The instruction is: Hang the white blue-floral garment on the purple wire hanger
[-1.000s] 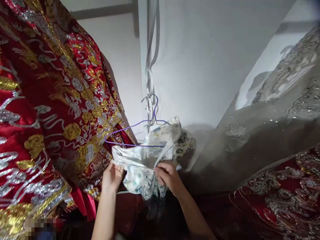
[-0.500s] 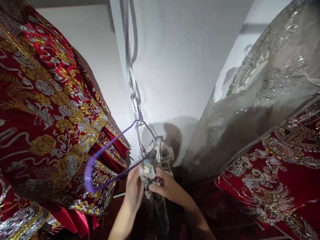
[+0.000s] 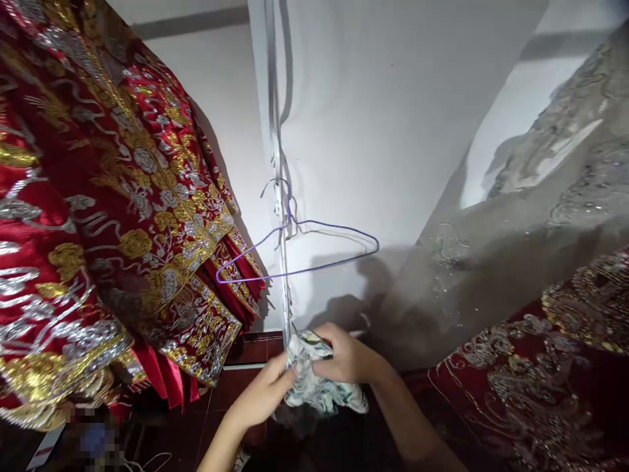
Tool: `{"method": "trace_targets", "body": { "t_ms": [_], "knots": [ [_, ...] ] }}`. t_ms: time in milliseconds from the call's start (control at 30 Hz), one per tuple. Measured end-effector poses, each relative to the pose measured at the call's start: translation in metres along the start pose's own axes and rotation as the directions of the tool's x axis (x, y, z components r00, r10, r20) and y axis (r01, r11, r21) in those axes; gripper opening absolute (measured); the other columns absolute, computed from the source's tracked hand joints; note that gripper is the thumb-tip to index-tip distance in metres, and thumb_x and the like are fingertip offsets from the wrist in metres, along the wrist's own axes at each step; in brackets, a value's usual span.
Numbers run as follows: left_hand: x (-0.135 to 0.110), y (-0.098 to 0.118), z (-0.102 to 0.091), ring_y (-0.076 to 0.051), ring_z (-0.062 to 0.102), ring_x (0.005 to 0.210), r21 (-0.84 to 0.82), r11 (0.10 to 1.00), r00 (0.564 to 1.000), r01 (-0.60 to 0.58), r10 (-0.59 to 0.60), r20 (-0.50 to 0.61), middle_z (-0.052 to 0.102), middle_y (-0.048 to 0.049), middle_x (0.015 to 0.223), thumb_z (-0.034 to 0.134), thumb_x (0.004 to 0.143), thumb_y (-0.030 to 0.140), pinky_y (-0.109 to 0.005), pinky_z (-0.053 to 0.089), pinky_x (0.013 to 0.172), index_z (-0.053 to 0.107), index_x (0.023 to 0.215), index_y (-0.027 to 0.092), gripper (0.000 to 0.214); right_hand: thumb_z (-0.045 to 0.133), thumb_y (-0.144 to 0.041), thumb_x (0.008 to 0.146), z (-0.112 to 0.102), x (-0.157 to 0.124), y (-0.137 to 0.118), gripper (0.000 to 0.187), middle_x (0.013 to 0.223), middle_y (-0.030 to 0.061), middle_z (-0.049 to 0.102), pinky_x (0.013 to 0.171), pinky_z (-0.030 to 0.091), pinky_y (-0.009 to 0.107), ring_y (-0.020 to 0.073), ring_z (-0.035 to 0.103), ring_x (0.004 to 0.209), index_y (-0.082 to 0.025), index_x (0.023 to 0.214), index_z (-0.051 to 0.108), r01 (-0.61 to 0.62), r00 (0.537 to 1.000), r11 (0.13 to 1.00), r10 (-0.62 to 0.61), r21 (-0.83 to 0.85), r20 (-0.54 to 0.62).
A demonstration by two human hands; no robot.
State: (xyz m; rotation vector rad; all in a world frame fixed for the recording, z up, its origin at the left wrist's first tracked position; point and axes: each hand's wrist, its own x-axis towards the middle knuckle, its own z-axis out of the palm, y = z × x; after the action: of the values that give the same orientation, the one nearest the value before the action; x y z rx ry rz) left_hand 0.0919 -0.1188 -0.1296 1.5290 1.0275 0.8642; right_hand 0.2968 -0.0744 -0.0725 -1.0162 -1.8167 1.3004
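The left hand [image 3: 264,394] and the right hand [image 3: 348,354] both grasp the cloth [image 3: 310,380], a bunched white piece with green and dark marks, each pinching it between thumb and fingers from its own side. The cloth thus lies between the two, touching both: the left hand has its left edge, the right hand its upper right part, and the right sits a little higher in view. Folds gather by the fingers and spread below, so the bundle slants from upper left to lower right; the long axis of the piece itself cannot be told, crumpled as it is. Above, apart from cloth and hands alike, the hanger [image 3: 314,268] hangs by its hook at the strip [image 3: 278,164], its long axis running left to right, the right corner somewhat higher than the left. The bundle is below the middle and right part of the hanger's bottom edge, and the right hand looks the nearer to that edge. The robe [image 3: 147,196] hangs at the left, the grey gown [image 3: 496,262] at the right
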Motion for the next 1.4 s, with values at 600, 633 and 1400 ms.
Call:
{"method": "trace_targets", "body": {
  "t_ms": [600,633,1400],
  "knots": [
    [-0.034,-0.005,-0.114,-0.016,0.046,0.058,0.486,0.870,0.991,0.082,-0.018,-0.135,0.053,0.0004,0.060,0.057,0.092,0.046,-0.025,0.034,0.059,0.055,0.055,0.020,0.046,0.054,-0.026,0.079,-0.026,0.072,0.029,0.010,0.064,-0.0016,0.056,0.058,0.037,0.026,0.0167,0.050,0.063,-0.021,0.076,0.062,0.042,0.858,0.949,-0.194,-0.312,-0.475],
    [-0.029,-0.004,-0.121,-0.015,0.046,0.056,0.477,0.875,0.992,0.085,-0.029,-0.124,0.054,0.0004,0.059,0.061,0.089,0.046,-0.025,0.034,0.057,0.056,0.054,0.020,0.044,0.054,-0.025,0.078,-0.031,0.070,0.028,0.010,0.063,-0.0015,0.055,0.058,0.036,0.026,0.0168,0.049,0.063,-0.021,0.075,0.062,0.039,0.853,0.942,-0.206,-0.334,-0.479],
    [0.106,0.095,-0.140,-0.021,0.062,0.114,0.625,0.678,0.735,-0.386,0.636,-0.235,0.070,-0.0064,0.122,0.048,0.098,0.022,-0.037,0.048,0.102,0.068,0.125,0.023,0.033,0.062,-0.019,0.074,-0.021,0.032,-0.009,0.053,0.076,0.0017,0.068,0.060,0.046,0.027,0.0186,0.059,0.065,-0.021,0.127,0.066,0.137,0.781,0.921,-0.328,-0.365,-0.532]
  ]
}}
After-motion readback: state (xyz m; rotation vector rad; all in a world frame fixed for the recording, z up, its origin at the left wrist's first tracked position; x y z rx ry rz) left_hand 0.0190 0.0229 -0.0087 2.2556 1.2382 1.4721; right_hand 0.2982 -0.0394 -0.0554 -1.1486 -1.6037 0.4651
